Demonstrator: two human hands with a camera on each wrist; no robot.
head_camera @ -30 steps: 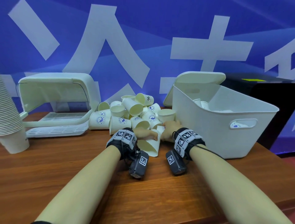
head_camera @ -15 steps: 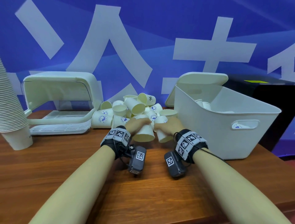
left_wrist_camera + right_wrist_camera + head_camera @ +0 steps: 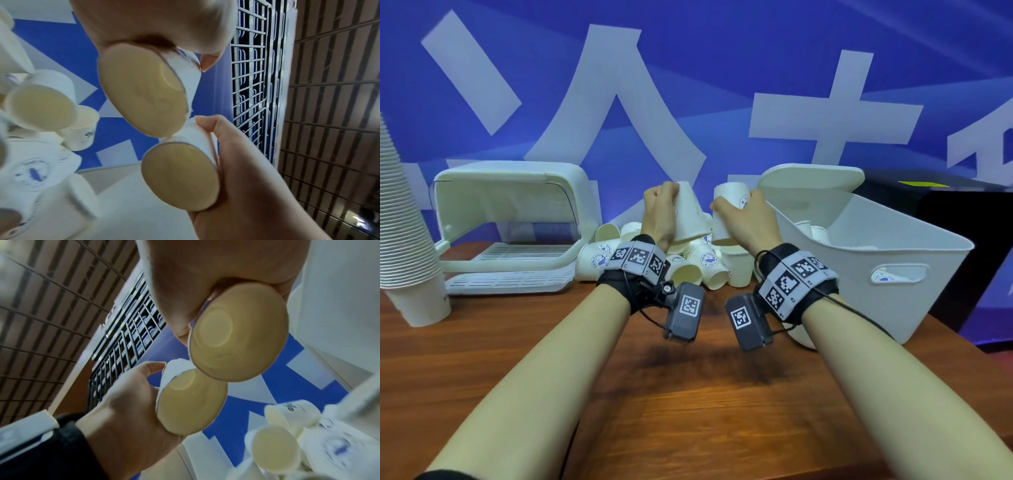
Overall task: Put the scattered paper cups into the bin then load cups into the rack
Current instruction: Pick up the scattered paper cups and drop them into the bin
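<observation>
Both hands are raised above a pile of white paper cups [image 3: 688, 267] on the wooden table. My left hand [image 3: 659, 210] grips one cup [image 3: 688, 216] mouth down; the left wrist view looks into its cream inside [image 3: 144, 91]. My right hand [image 3: 748, 219] grips a second cup [image 3: 724, 209], also mouth down, close to the bin's near left corner; its inside shows in the right wrist view [image 3: 238, 337]. The two held cups hang side by side, almost touching. The white bin [image 3: 876, 308] stands to the right with a few cups inside. The white rack [image 3: 510, 222] stands at the left with its cover raised.
A tall stack of nested paper cups [image 3: 404, 222] stands at the table's far left. The bin's lid [image 3: 811, 178] leans behind it. A black box [image 3: 969, 240] sits behind the bin at the right. A blue banner forms the back wall.
Both hands have lifted from the table-level pile, each carrying a cup upward. The view has shifted slightly.
</observation>
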